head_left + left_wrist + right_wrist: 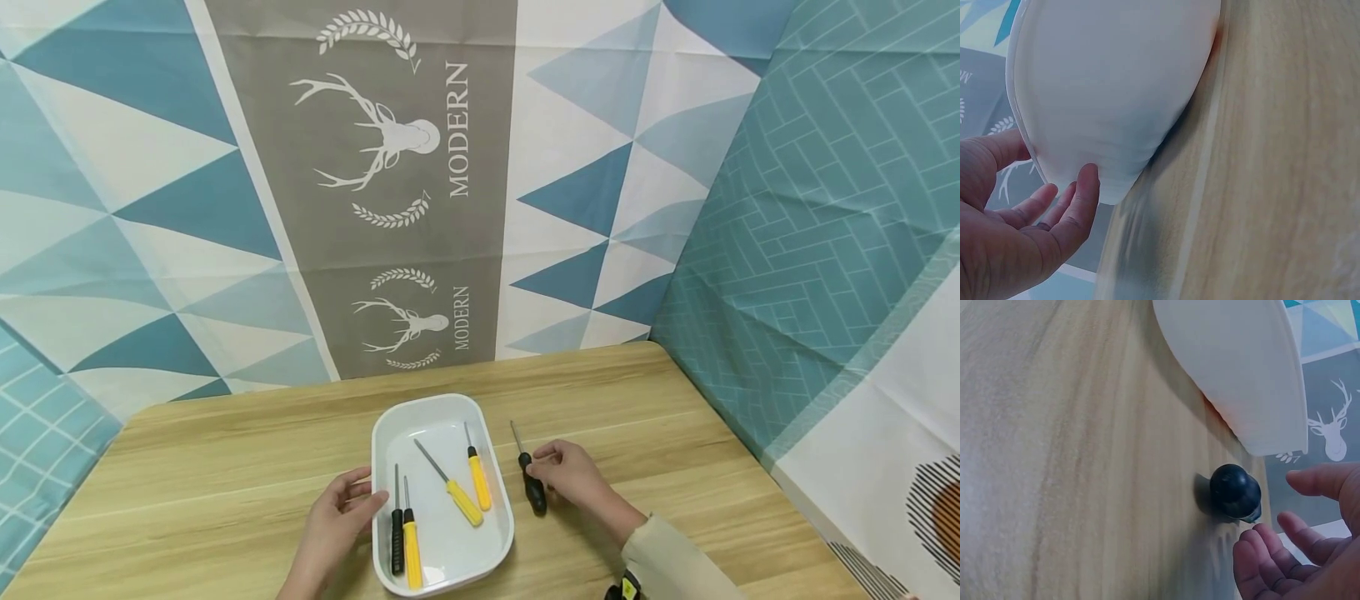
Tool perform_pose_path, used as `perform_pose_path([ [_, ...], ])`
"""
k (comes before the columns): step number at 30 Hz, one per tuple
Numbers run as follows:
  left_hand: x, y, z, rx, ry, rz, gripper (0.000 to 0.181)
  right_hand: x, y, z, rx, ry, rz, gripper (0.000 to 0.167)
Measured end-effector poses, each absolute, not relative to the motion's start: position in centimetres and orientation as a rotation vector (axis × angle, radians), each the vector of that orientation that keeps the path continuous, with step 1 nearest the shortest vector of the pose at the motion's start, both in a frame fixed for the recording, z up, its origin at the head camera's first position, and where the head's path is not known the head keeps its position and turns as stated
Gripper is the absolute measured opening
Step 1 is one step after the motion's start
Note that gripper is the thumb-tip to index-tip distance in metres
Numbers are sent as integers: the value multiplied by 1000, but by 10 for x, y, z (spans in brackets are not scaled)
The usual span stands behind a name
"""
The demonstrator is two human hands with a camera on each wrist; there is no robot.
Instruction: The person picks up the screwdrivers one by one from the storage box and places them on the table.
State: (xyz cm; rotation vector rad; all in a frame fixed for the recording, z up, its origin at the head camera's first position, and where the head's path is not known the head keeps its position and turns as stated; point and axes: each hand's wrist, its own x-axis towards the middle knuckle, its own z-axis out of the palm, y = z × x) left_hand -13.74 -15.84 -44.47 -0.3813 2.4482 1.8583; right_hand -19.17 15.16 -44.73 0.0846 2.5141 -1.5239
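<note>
Hands, head view: I have the left hand (347, 510) gripping the left side of a white tray (442, 407), thumb over the rim; the right hand (566, 473), below a beige sleeve (675, 560), is at a black-handled screwdriver (535, 492).
Loose screwdriver: it lies on the bench (225, 475), just right of the tray, shaft pointing toward the backdrop (480, 233).
Tray contents: a slim black screwdriver (397, 542) and a yellow screwdriver with black collar (412, 552) lie side by side along the left wall; an all-yellow-handled screwdriver (464, 503) slants mid-tray; a second collared yellow screwdriver (479, 483) lies near the right wall.
Tray side, left wrist view: I see the thumb at the rim and fingertips against the outer wall.
Handle end, right wrist view: thumb and fingers stand apart beside the black handle; I cannot tell whether they touch it.
</note>
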Motion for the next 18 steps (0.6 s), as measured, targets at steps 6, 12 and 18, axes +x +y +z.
perform_pose_path([
  [6,-138,-159,-446,-378,2455,1860,53,-190,152,-440,47,2529,-1543,32],
  [12,-140,-160,-448,-381,2444,1869,52,-190,151,-436,27,2567,-1503,31],
  [18,-140,-160,-449,-393,2447,1857,53,-189,149,-436,15,2590,-1459,31],
])
